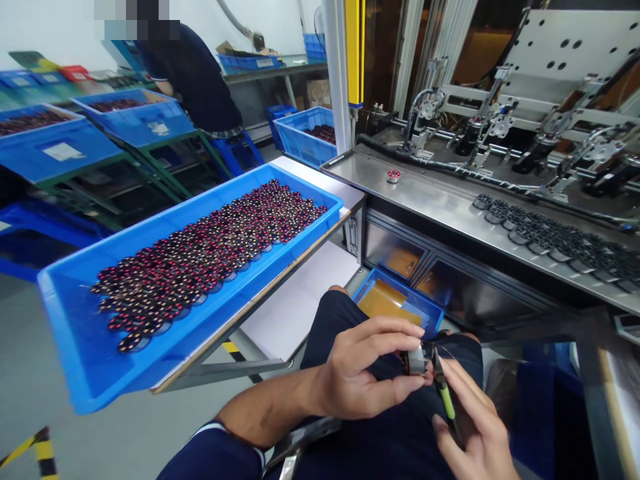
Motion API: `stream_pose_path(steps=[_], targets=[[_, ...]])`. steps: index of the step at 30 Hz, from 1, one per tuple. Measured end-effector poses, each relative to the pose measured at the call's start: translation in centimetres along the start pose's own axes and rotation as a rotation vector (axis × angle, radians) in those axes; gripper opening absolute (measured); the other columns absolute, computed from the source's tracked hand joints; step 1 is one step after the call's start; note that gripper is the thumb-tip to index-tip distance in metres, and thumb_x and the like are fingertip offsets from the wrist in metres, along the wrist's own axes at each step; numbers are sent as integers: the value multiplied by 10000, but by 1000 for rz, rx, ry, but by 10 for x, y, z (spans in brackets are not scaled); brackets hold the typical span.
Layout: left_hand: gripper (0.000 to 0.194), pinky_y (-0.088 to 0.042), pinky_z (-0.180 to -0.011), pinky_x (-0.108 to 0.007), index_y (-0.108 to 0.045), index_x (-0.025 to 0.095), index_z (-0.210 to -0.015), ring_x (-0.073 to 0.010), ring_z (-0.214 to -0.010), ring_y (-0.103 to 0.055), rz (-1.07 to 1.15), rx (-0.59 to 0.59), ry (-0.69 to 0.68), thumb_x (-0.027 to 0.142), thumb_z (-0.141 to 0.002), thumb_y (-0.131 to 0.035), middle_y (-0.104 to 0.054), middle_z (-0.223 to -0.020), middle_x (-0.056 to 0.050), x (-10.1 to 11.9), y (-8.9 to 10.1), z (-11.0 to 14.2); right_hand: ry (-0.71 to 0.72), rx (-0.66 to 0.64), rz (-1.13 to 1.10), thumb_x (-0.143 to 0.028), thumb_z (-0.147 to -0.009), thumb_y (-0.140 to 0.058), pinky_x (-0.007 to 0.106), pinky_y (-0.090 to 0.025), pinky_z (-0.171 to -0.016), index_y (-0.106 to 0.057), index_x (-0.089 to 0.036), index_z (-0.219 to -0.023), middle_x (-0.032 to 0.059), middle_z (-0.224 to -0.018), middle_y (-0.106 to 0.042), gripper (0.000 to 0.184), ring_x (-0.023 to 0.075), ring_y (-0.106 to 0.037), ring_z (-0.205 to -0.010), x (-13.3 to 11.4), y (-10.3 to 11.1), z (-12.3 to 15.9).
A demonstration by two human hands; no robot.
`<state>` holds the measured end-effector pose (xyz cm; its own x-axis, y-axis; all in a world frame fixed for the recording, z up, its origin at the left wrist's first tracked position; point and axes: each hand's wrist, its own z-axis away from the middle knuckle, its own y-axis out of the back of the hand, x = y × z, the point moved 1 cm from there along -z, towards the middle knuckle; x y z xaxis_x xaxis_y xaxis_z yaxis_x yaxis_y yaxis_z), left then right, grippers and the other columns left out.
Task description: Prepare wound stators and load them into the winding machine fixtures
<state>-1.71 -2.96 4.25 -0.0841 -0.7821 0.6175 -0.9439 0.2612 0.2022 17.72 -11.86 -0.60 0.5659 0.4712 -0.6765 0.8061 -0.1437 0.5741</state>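
Observation:
My left hand [367, 370] grips a small round motor stator [415, 361] between thumb and fingers, above my lap. Its side is silvery, and thin wire ends seem to stick out toward the right. In my right hand [475, 413] are cutting pliers [444, 393] with a green and black handle. The jaws of the pliers point up, close against the stator's right face; whether they touch it I cannot tell. My fingers hide part of the stator and most of the handles.
A blue tray [65, 333] of wound stators stands on a table to the left. On the metal bench [425, 200] lie one red-topped stator [393, 176] and rows of dark stators [550, 240], before a machine [500, 120]. A blue bin [430, 320] sits below. Another person [193, 80] works behind.

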Motion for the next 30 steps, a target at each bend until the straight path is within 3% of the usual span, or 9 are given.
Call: stream_pose_path(steps=[8,21,26,30], targets=[[426,-636,-893,-299,-640,84,-1186,-216,-1001,-740,16,-12,-8,171,-794,-784,-725,-1097,-167,1,-1,0,13,-12,4,-56,-820,-497,313,-606,-951,-418,-264,-1513,97,-1359,-624,727,258,-644,-1242,-5,-3,-4],[417,-641,-880,-305,-643,118,-1195,-222,-1000,-744,14,-32,-1,197,-808,-776,-740,-1088,-152,-1,-1,0,27,72,4,-59,-795,-555,292,-649,-792,-554,-256,-1427,84,-1225,-726,662,267,-741,-1050,-2,-2,-1],[415,-633,-899,-329,-667,110,-1132,-231,-1007,-729,76,-46,48,215,-764,-827,-693,-1151,-175,-7,1,4,-129,60,-54,-115,-858,-596,242,-634,-786,-538,-244,-1430,78,-1102,-764,590,181,-770,-849,7,1,-2],[395,-636,-894,-339,-650,146,-1139,-221,-1026,-719,93,-81,31,173,-781,-815,-663,-1192,-161,-12,5,4,-201,21,-153,-112,-861,-603,232,-617,-820,-542,-257,-1435,77,-1106,-761,595,165,-769,-856,6,12,-5]])
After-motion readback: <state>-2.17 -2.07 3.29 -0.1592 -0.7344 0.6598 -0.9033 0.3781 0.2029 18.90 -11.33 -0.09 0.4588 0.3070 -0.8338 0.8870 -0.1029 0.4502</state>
